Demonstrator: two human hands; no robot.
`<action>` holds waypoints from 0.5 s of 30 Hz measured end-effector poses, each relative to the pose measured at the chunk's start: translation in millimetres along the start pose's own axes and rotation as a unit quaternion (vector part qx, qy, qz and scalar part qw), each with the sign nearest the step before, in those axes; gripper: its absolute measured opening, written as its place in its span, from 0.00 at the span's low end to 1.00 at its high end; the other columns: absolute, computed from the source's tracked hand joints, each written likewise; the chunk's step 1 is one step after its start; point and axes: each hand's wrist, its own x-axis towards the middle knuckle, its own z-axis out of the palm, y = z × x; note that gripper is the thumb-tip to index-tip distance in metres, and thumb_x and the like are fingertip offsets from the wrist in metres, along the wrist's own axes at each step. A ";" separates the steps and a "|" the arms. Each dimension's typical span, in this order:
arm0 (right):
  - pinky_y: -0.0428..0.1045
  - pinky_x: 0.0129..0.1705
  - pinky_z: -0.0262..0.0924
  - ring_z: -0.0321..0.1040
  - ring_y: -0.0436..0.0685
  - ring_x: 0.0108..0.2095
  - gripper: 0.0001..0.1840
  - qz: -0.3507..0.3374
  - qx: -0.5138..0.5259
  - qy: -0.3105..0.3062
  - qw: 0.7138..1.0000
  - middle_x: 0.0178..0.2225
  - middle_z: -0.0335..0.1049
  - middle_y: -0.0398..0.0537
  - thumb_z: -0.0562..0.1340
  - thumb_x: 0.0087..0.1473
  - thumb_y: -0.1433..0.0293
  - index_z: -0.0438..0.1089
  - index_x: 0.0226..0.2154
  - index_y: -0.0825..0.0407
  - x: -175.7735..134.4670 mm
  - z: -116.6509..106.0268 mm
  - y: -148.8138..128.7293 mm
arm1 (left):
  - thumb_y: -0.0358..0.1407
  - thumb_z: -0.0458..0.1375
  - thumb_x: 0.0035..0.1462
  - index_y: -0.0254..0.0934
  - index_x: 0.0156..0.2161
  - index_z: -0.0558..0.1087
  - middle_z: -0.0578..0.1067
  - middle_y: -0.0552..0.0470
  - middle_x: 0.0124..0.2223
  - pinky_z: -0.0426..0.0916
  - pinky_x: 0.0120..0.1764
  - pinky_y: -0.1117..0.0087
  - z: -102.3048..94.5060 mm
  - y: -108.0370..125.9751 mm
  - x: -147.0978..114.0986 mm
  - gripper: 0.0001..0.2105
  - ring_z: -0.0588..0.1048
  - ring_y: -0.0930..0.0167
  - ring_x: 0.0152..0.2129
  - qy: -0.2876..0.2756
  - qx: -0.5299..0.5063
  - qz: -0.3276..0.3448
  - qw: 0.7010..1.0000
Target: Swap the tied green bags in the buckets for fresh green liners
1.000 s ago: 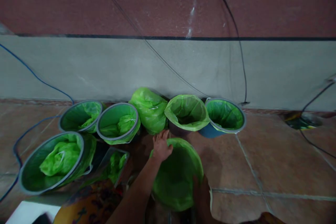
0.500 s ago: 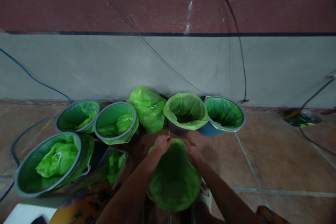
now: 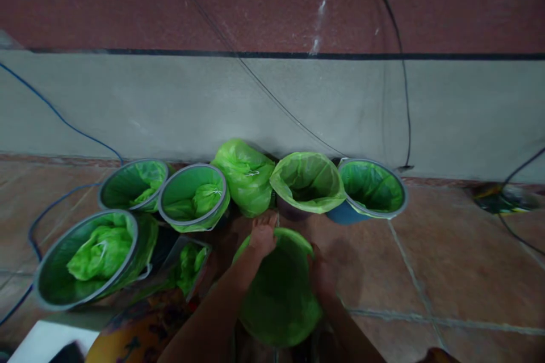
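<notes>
No text, label, brand, number or sign can be read — not on the buckets (image 3: pixel 347 214), the green bags (image 3: pixel 247 173) or the wall (image 3: pixel 204 108). The bundle (image 3: pixel 489 198) on the floor at far right has yellow patches, too blurred to tell whether any are print. The cloth (image 3: pixel 140 332) at the lower left carries dark shapes — none legible as a letter or number. The pale streaks (image 3: pixel 318 22) on the wall's red part spell nothing readable.

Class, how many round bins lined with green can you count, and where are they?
6: centre bin, low in view; back-left bin; bin to its right; front-left bin; bin by the wall, right of centre; blue bin beside it. More may be hidden.
</notes>
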 end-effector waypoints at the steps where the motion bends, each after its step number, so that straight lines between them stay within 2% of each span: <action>1: 0.55 0.43 0.65 0.74 0.65 0.43 0.32 0.043 -0.005 0.014 0.999 0.42 0.76 0.62 0.43 0.62 0.61 0.56 0.62 0.61 -16.4 6.8 4.6 | 0.36 0.62 0.51 0.36 0.65 0.56 0.66 0.40 0.62 0.57 0.60 0.55 -3.4 -1.9 -1.6 0.36 0.64 0.57 0.59 0.026 -0.013 0.003 1.000; 4: 0.61 0.47 0.65 0.71 0.71 0.48 0.40 0.127 -0.012 0.051 0.991 0.49 0.71 0.70 0.41 0.61 0.52 0.47 0.65 0.64 -58.7 19.3 14.8 | 0.41 0.60 0.55 0.36 0.64 0.56 0.66 0.41 0.62 0.57 0.59 0.57 -14.3 -9.7 -4.9 0.34 0.64 0.59 0.58 0.091 -0.067 -0.036 0.993; 7: 0.62 0.54 0.60 0.63 0.73 0.56 0.46 0.131 0.006 0.101 0.986 0.59 0.60 0.75 0.43 0.59 0.47 0.46 0.64 0.67 -63.5 6.9 8.9 | 0.41 0.50 0.64 0.32 0.60 0.64 0.72 0.40 0.57 0.61 0.56 0.63 -20.9 -15.5 -2.6 0.23 0.69 0.62 0.54 0.114 -0.090 -0.096 0.985; 9: 0.60 0.57 0.58 0.62 0.70 0.58 0.42 0.087 0.024 0.112 0.990 0.60 0.60 0.71 0.40 0.61 0.49 0.52 0.63 0.64 -39.9 -12.2 -5.7 | 0.39 0.43 0.67 0.32 0.54 0.70 0.76 0.41 0.52 0.64 0.52 0.66 -20.7 -14.9 1.7 0.19 0.73 0.64 0.49 0.092 -0.082 -0.114 0.986; 11: 0.58 0.57 0.58 0.65 0.66 0.56 0.36 0.022 0.025 0.083 0.996 0.57 0.66 0.66 0.38 0.63 0.53 0.61 0.59 0.60 -3.9 -30.5 -24.8 | 0.39 0.42 0.68 0.35 0.46 0.75 0.79 0.43 0.46 0.65 0.48 0.67 -17.2 -10.6 5.8 0.20 0.76 0.65 0.43 0.065 -0.074 -0.110 0.989; 13: 0.57 0.56 0.58 0.68 0.64 0.53 0.32 -0.028 -0.001 0.030 0.999 0.52 0.70 0.64 0.39 0.64 0.57 0.66 0.54 0.58 31.8 -40.6 -42.8 | 0.40 0.43 0.67 0.37 0.42 0.76 0.80 0.44 0.42 0.66 0.46 0.66 -11.8 -5.5 7.7 0.19 0.77 0.65 0.40 0.039 -0.060 -0.096 0.993; 15: 0.56 0.54 0.60 0.70 0.62 0.50 0.31 -0.045 -0.030 -0.033 0.998 0.48 0.74 0.62 0.40 0.65 0.58 0.70 0.49 0.57 56.9 -40.2 -54.8 | 0.41 0.44 0.67 0.38 0.42 0.77 0.80 0.44 0.41 0.67 0.45 0.66 -5.8 -3.5 6.4 0.19 0.78 0.64 0.40 0.010 -0.045 -0.089 0.995</action>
